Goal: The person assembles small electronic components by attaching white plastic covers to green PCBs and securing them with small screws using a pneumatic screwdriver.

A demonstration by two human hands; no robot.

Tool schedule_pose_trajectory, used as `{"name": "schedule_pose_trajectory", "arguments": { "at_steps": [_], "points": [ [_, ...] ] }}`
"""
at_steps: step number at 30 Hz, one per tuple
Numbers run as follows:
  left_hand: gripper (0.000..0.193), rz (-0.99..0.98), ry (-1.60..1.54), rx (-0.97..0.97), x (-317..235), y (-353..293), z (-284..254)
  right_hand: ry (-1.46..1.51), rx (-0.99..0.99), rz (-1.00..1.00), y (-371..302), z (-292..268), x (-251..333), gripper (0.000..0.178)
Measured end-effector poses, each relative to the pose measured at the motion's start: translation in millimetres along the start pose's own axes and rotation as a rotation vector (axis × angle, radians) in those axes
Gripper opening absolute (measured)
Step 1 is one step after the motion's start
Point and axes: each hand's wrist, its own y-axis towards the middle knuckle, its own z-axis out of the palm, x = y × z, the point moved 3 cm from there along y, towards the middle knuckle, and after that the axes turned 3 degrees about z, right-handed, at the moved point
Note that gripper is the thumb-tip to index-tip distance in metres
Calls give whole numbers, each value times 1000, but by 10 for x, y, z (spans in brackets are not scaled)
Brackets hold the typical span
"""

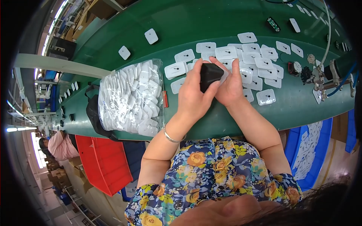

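My left hand (193, 93) is closed around a black tapered plastic housing (210, 75), with the thumb in front and the fingers along its far side. A thin pale edge (225, 76) shows on the housing's right side. Against that side rests my right hand (230, 87), palm turned up, fingers stretched and thumb apart; part of its fingers is hidden behind the housing. Beyond and to the right of both hands lie many white rounded rectangular plates (251, 57), each with a small dark piece in the middle, some overlapping.
Left of my hands stands a clear bag of white plates (130, 98), with a red-handled tool (165, 99) beside it. A metal fixture (320, 81) is at the right on the green bench (188, 22). Red (103, 162) and blue (324, 150) bins flank me; a person in pink (64, 147) sits far left.
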Motion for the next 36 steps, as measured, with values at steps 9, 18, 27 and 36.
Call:
{"name": "schedule_pose_trajectory", "arguments": {
  "at_steps": [9,18,27,36],
  "points": [
    [62,94,251,47,23,7,159,-53,69,-21,-20,-17,-4,79],
    [73,102,307,115,68,28,106,-108,38,-68,-56,18,-5,77],
    [66,40,346,251,27,47,-43,-429,56,-59,-135,133,-13,80],
    [54,-592,-829,425,298,-120,196,-546,425,-981,-1138,172,206,66]
  ]
}}
